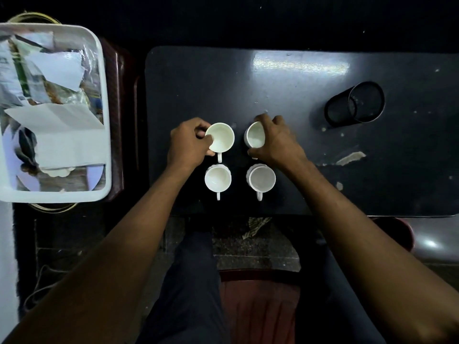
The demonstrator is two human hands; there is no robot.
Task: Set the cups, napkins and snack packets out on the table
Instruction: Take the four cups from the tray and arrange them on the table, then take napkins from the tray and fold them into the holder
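Several white cups stand in a square on the dark table [285,95]. My left hand [187,144] grips the far left cup [221,137] by its rim, handle pointing toward me. My right hand [275,140] is closed around the far right cup [254,135], which tilts slightly left. The near left cup [218,178] and near right cup [261,178] stand upright and free, handles toward me. White napkins [59,115] and snack packets [27,73] lie in a white tray [105,100] to the left of the table.
A black mesh pen holder [355,104] lies on its side at the table's right. Scuffed patches mark the tabletop there. The tray rests on a dark red stand. My legs and a red chair seat are below the table's near edge.
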